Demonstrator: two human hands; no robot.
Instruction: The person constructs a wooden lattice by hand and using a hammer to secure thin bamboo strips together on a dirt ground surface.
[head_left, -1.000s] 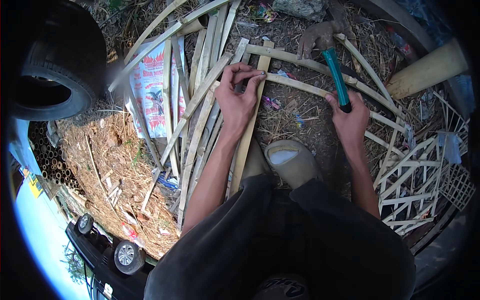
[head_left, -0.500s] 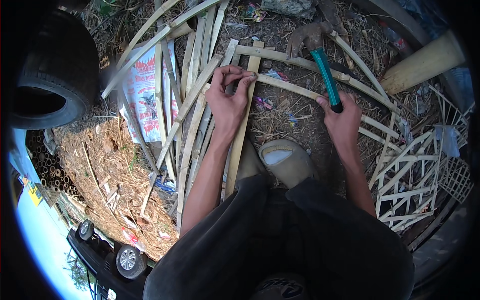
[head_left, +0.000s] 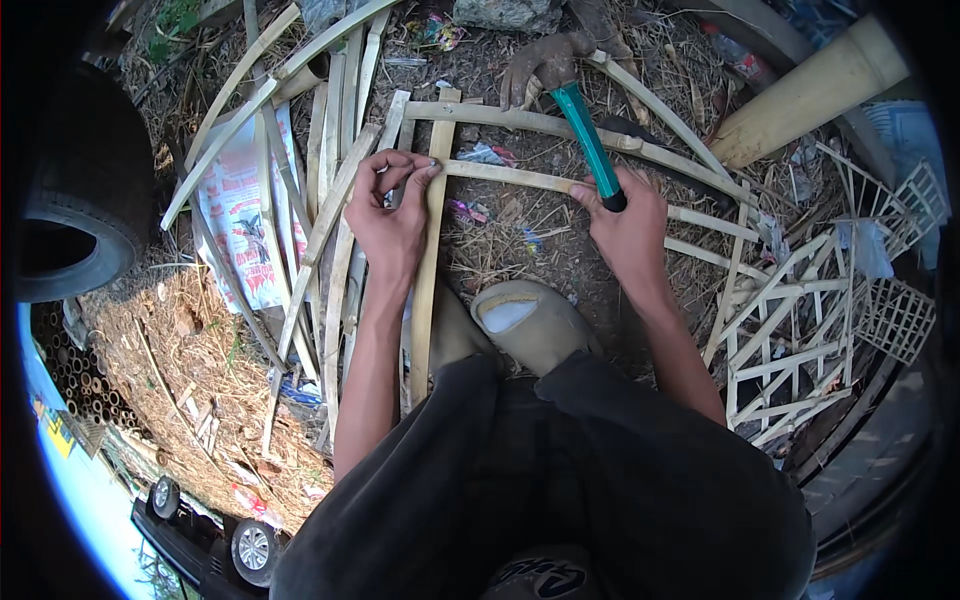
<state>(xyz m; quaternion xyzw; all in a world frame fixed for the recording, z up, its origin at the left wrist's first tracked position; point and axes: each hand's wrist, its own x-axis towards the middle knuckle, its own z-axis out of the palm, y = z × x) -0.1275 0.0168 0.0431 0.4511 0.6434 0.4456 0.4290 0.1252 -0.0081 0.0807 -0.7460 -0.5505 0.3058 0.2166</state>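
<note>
My left hand [head_left: 388, 225] is closed in a pinch, thumb and forefinger meeting where a thin bamboo slat [head_left: 510, 174] crosses an upright bamboo strip [head_left: 432, 255]. Something small and dark shows at the fingertips, too tiny to name. On the other side, my right hand [head_left: 632, 228] grips a claw hammer [head_left: 587, 135] low on its teal handle, beside the same thin slat. The hammer's rusty head points away from me, over a longer curved slat [head_left: 500, 117]. My right thumb rests at the thin slat; the other fingers are partly hidden.
Loose bamboo strips [head_left: 328, 190] lie left of my left arm, over a printed sack [head_left: 235, 220]. A lattice of slats [head_left: 790, 345] sits at right, below a thick bamboo pole [head_left: 810, 100]. Tyre [head_left: 85, 230] stands far left, a stone [head_left: 508, 12] at the top.
The view has shifted, so the whole scene sits further left in the picture. Both hands keep their places at the slat, and the hammer stays in my right hand.
</note>
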